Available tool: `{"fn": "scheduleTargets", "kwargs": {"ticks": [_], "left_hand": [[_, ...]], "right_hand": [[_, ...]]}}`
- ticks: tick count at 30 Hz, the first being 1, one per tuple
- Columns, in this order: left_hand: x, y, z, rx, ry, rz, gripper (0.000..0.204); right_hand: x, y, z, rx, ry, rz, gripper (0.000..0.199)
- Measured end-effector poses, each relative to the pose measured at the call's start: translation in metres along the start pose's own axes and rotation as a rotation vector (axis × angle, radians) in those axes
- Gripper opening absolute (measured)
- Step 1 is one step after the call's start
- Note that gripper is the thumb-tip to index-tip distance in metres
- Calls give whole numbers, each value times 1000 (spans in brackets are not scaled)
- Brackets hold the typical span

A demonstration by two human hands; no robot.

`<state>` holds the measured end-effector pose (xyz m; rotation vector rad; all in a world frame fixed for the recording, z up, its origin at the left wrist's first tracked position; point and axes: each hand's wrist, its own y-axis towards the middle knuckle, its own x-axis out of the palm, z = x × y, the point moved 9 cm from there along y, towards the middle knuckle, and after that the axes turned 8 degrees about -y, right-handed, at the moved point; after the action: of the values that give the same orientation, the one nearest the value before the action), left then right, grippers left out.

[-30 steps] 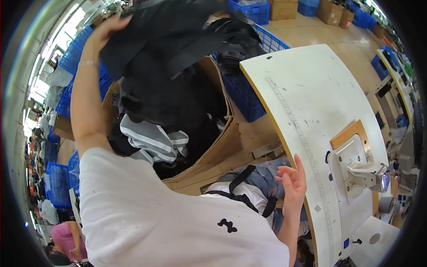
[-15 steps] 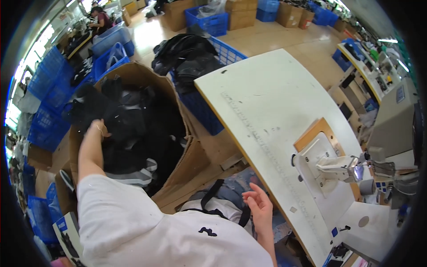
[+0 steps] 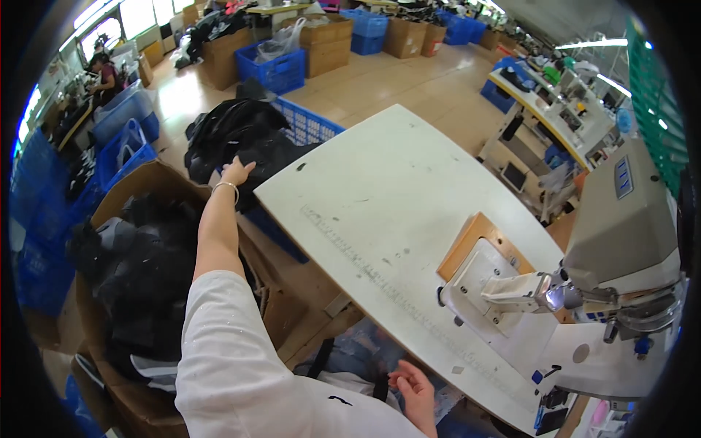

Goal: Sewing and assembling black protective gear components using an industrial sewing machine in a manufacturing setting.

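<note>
Clock positions are read from mid-view.

White sewing table [image 3: 409,190]: spans the middle and right; its lower end, toward 5 o'clock, is cut off by the frame.

Cardboard box [image 3: 153,175]: 8 o'clock, flaps up; near side partly behind the white sleeve [image 3: 226,336].

Sewing machine [image 3: 621,226]: 3 o'clock, grey-beige; outer end lost in the dark lens rim.

Black fabric heap [image 3: 146,285]: inside the box; single pieces hard to separate.

Blue crate [image 3: 310,125]: 11 o'clock, mostly hidden by its load and the table corner.

Black fabric pile [image 3: 241,135]: 10 o'clock, on the crate, just beside the table's corner; lower folds out of sight.

Left hand [image 3: 235,173]: 10 o'clock, at the pile's near edge; fingertips merge with the cloth, so whether they grip cannot be told.

Right hand [image 3: 415,390]: between 5 and 6 o'clock, near the table edge; slack, fingers loosely bent.

Grey-and-white striped piece [image 3: 153,367]: 8 o'clock, low in the box, partly covered.

Bracelet [image 3: 228,188]: left wrist.
</note>
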<state>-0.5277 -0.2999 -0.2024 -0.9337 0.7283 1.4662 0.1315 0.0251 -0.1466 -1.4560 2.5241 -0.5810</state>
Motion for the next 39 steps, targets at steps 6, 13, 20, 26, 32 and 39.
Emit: {"fn": "scheduleTargets", "kwargs": {"ticks": [6,13,20,26,32,39], "left_hand": [[-38,-39,89,-12,54,228,62],[-63,8,181,421,-499,9,33],[-180,-167,338,674,-1365,42,25],[-97,-350,389,566,-1787,-710,34],[82,-455,336,95,-1492,-1267,51],[157,-556,306,-768,-1366,-1759,51]], "right_hand": [[4,4,19,91,8,40,35],[37,16,9,48,-37,-120,34],[2,-1,24,-6,-15,9,33],[-21,-15,13,-101,14,50,33],[-87,-83,42,-177,-68,467,31],[-250,-323,156,16,-551,1657,20]]}}
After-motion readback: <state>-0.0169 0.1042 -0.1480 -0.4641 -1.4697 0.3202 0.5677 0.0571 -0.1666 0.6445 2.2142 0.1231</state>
